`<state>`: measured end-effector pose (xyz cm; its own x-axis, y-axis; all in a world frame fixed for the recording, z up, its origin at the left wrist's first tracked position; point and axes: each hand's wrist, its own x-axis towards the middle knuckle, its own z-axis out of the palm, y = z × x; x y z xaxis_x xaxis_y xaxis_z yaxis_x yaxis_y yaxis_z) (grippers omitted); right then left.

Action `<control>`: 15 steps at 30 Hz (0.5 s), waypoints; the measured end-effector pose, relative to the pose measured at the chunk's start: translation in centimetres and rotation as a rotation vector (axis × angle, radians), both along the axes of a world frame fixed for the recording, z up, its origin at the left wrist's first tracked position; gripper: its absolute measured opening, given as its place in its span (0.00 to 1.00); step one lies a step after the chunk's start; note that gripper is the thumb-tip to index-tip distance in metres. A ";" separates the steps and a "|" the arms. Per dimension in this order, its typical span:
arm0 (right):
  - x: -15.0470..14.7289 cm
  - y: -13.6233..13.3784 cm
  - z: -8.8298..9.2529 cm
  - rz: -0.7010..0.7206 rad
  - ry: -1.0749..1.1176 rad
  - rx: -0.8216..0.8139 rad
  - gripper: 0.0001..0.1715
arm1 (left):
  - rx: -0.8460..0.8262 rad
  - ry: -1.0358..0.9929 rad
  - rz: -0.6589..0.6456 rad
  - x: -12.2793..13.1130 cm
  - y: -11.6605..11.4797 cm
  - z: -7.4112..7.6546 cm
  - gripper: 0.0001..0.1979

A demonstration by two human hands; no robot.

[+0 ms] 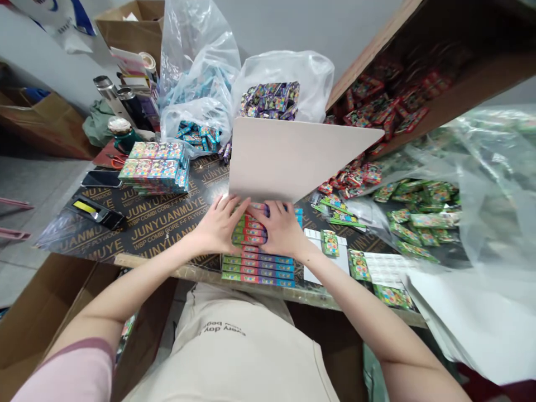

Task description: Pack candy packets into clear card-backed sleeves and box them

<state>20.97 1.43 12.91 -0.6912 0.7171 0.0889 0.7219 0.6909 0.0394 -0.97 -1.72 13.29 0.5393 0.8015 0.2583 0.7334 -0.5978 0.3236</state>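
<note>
My left hand (218, 224) and my right hand (282, 229) lie side by side on small colourful packets (250, 228) packed in a flat display box (257, 268) at the table's near edge. The fingers of both hands press down on the red and green packets in the middle rows. The box's white lid (293, 159) stands open behind my hands. Rows of pink, blue and green packets show in front of my wrists.
A stack of filled display boxes (156, 166) sits at the left. Plastic bags hold blue packets (196, 134) and purple packets (271, 100). A carton of red packets (385, 106) tips in from the right; green packets (419, 215) lie loose. A tape dispenser (98, 211) and open cartons (50, 312) are left.
</note>
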 end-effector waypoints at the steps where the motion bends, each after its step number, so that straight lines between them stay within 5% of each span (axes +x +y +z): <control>1: -0.2 0.2 -0.1 0.004 0.009 -0.020 0.50 | -0.005 0.036 0.000 0.0 1.1 -0.3 0.51; 6: -0.6 1.5 -0.9 0.024 0.052 -0.128 0.51 | -0.085 0.036 -0.044 0.1 4.0 -2.3 0.50; 11: 1.2 2.0 -1.6 0.058 0.101 -0.210 0.59 | -0.079 0.105 -0.063 0.1 3.6 -3.3 0.57; 15: 2.7 1.2 -3.7 -0.006 0.168 -0.105 0.46 | 0.008 0.217 0.025 0.8 2.6 -4.7 0.39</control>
<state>23.65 2.63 9.22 -0.6689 0.7325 0.1268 0.7162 0.6807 -0.1542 -0.14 0.93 8.62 0.5627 0.8138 0.1449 0.8002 -0.5803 0.1515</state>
